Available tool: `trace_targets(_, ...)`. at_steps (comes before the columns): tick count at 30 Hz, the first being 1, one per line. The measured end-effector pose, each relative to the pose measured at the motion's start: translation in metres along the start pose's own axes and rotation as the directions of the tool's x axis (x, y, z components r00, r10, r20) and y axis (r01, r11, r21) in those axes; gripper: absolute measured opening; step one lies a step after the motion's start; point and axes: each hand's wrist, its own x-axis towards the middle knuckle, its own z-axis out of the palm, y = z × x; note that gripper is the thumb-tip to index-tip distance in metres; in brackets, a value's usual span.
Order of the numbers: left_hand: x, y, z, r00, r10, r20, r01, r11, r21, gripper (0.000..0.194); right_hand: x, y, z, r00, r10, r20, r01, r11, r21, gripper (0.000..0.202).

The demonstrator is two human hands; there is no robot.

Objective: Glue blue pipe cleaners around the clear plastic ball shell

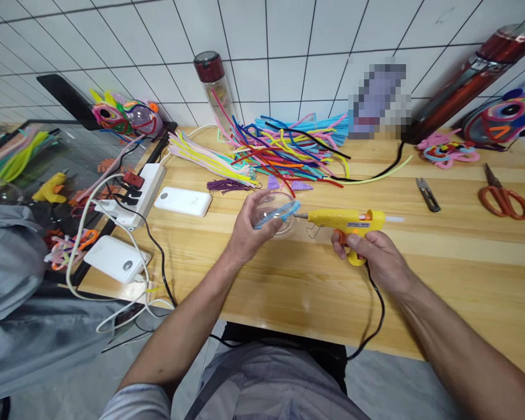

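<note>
My left hand (247, 230) is closed around a clear plastic ball (269, 202), with a light blue pipe cleaner piece (284, 211) lying across it by my thumb. From the right, my right hand (382, 254) grips a yellow hot glue gun (339, 219), fingers at its orange trigger. The gun's metal nozzle points left and reaches the end of the blue piece; whether they touch I cannot tell. A whitish glue stick (395, 219) sticks out of the gun's back. Just behind the ball lie a purple zigzag piece (295, 183) and a dark purple tassel (230, 185).
Colourful pipe cleaners (289, 146) are heaped at the back. Snips (427, 194) and orange-handled scissors (503, 198) lie right. Leftward are white power banks (182, 201), a power strip (144, 195) and tangled cables. The gun's black cord (381, 315) hangs over the front edge. Another person's sleeve (11, 256) shows left.
</note>
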Motion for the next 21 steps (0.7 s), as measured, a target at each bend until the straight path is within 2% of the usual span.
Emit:
trace_targets(7, 0.0032, -0.0024, -0.0032, 0.999, 0.025, 0.030, -0.024, 0.999, -0.034, 0.090, 0.0006, -0.0025, -0.0004, 0.999, 0.018, -0.051, -0.017, 1.000, 0.016, 0.057)
trace_targets(14, 0.0013, 0.0007, 0.0005, 0.999, 0.033, 0.019, -0.032, 0.999, -0.028, 0.087, -0.0005, -0.0065, 0.0061, 1.000, -0.022, -0.007, 0.022, 1.000, -0.011, 0.056)
trace_targets(21, -0.0009, 0.0030, 0.0017, 0.999, 0.035, 0.018, -0.035, 0.999, -0.020, 0.084, 0.0000, -0.0043, 0.0032, 1.000, -0.017, -0.006, 0.017, 1.000, -0.020, 0.056)
